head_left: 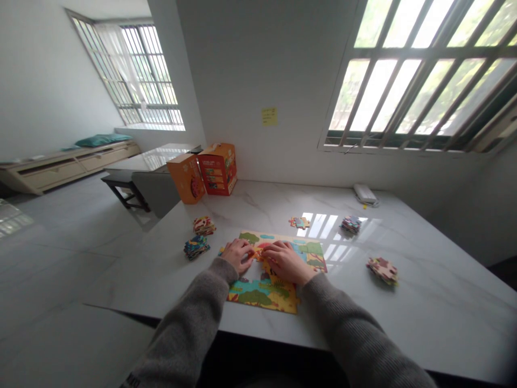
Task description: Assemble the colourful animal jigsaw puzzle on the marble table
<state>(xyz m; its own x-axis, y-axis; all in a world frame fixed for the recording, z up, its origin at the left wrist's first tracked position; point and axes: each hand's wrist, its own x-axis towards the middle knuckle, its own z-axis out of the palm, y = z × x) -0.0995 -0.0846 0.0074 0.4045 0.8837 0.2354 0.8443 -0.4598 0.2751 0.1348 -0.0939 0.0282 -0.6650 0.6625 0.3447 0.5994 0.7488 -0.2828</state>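
A jigsaw puzzle (258, 296) with a bright animal-and-tree scene lies partly joined on the white marbled table, a bare gap showing left of its middle. My left hand (239, 255) is over its left side, fingers curled and tips at a small orange jigsaw piece (257, 255). From the other side my right hand (286, 262) meets the same piece with bent fingers, its palm over the puzzle's middle. Both hands hide part of the picture beneath them.
Stacks of loose pieces sit left (196, 247), back left (204, 225), back right (350, 224) and right (383, 270). A few joined pieces (299, 222) lie behind the puzzle. Orange boxes (218, 168) stand at the back left; a white power strip (364, 194) lies at the back right.
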